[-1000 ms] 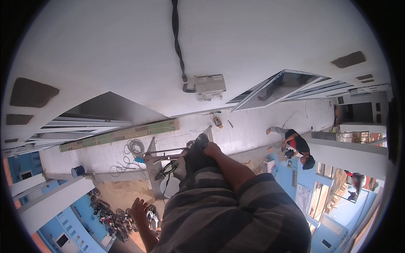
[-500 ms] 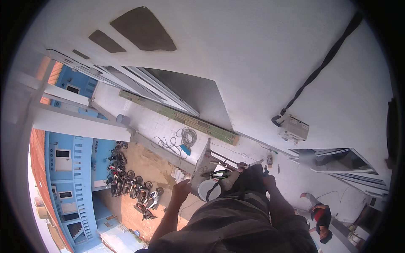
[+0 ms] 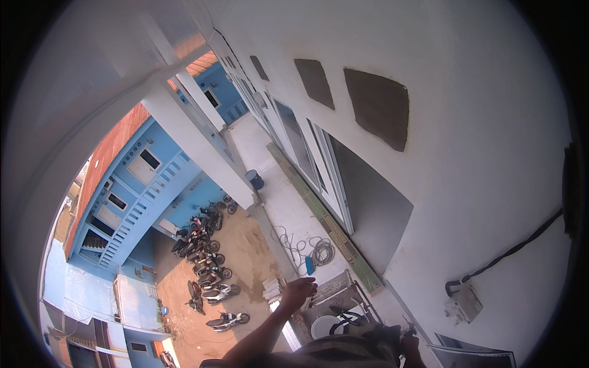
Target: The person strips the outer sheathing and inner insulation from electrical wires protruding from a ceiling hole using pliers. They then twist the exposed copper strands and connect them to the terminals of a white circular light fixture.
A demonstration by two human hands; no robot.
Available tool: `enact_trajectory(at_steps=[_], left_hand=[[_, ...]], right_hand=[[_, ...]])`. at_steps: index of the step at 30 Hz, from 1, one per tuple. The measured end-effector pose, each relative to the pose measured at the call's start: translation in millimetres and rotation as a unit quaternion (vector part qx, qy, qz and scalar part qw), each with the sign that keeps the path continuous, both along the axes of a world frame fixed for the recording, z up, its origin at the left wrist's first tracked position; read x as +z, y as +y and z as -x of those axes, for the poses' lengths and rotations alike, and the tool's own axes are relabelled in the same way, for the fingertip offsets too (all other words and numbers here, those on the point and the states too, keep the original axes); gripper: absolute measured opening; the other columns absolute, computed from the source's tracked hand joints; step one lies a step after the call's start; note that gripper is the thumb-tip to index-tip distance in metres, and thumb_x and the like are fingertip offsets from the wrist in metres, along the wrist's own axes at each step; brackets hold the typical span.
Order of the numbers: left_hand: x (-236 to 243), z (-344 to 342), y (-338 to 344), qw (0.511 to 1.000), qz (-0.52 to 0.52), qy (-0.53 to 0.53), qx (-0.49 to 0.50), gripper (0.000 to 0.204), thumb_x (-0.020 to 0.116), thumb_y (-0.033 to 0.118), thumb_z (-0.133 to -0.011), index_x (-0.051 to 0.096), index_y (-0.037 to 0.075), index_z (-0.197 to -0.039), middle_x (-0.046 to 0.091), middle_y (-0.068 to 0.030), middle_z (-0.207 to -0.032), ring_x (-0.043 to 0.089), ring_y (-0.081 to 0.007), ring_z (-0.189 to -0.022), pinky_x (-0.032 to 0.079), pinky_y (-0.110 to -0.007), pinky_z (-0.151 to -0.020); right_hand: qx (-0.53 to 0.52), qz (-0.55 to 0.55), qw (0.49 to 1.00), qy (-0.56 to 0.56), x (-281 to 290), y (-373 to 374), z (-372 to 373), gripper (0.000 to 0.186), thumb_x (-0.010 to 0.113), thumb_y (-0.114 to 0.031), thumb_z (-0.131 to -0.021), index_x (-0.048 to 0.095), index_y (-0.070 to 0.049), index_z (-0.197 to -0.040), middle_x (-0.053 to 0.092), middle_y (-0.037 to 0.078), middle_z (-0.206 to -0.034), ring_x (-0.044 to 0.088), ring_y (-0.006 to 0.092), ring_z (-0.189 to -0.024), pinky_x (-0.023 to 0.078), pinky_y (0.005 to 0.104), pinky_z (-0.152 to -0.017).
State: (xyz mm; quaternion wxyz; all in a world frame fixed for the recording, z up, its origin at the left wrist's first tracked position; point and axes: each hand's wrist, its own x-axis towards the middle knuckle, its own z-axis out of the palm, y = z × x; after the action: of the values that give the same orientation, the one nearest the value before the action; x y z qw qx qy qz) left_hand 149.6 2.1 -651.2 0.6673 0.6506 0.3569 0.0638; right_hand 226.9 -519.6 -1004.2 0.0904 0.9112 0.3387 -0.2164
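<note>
My left hand (image 3: 299, 292) is raised left of the work platform, with its fingers curled inward. Whether anything lies inside them is hidden. Just right of it stands a white bucket (image 3: 324, 327) on the platform. Black-handled tools (image 3: 351, 317) lie at the bucket's right side, partly behind my dark clothing. My right hand (image 3: 410, 345) is low in the picture beside my body. It is dark, and its fingers cannot be made out.
A metal bar (image 3: 367, 302) edges the platform. Below lie a coiled hose (image 3: 321, 251), a blue object (image 3: 310, 265) and a long green plank (image 3: 319, 214). A dark blue bucket (image 3: 254, 179) stands farther along the walkway. Motorcycles (image 3: 211, 270) fill part of the courtyard. An electrical box (image 3: 463, 305) hangs from the wall.
My view has swung left, so the wall patches and walkway appear farther right. My left hand appears farther right and lower. The person at the lower right has left the view.
</note>
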Motion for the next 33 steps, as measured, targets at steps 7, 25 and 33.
enact_trajectory(at_steps=[7,25,33], left_hand=[[145,-92,89,0.975,-0.151,-0.154,0.061,0.051,0.048,-0.01,-0.088,0.054,-0.004,-0.138,0.066,-0.0148,-0.121,0.071,-0.0221,-0.098,0.058,-0.03,-0.082],[361,-12,-98,0.714,0.075,-0.581,-0.382,0.046,0.064,0.005,-0.093,0.052,-0.01,-0.135,0.06,-0.0314,-0.129,0.067,-0.0389,-0.11,0.056,-0.047,-0.093],[375,5,-128,0.666,0.093,-0.646,-0.362,0.041,0.068,0.009,-0.092,0.058,-0.007,-0.129,0.065,-0.0312,-0.114,0.07,-0.039,-0.096,0.058,-0.049,-0.084]], right_hand=[[-0.224,-0.151,0.94,0.207,45,63,-43,0.018,0.071,-0.029,-0.084,0.073,-0.011,-0.087,0.067,0.004,-0.072,0.068,0.0213,-0.064,0.054,0.0418,-0.054],[-0.26,-0.198,0.909,0.259,105,130,-82,0.029,0.066,-0.034,-0.09,0.071,-0.006,-0.083,0.063,0.005,-0.066,0.063,0.0198,-0.058,0.051,0.0404,-0.05],[-0.228,-0.231,0.91,0.257,119,169,-111,0.035,0.064,-0.037,-0.092,0.07,-0.004,-0.082,0.061,0.005,-0.064,0.061,0.0191,-0.055,0.049,0.0398,-0.049]])
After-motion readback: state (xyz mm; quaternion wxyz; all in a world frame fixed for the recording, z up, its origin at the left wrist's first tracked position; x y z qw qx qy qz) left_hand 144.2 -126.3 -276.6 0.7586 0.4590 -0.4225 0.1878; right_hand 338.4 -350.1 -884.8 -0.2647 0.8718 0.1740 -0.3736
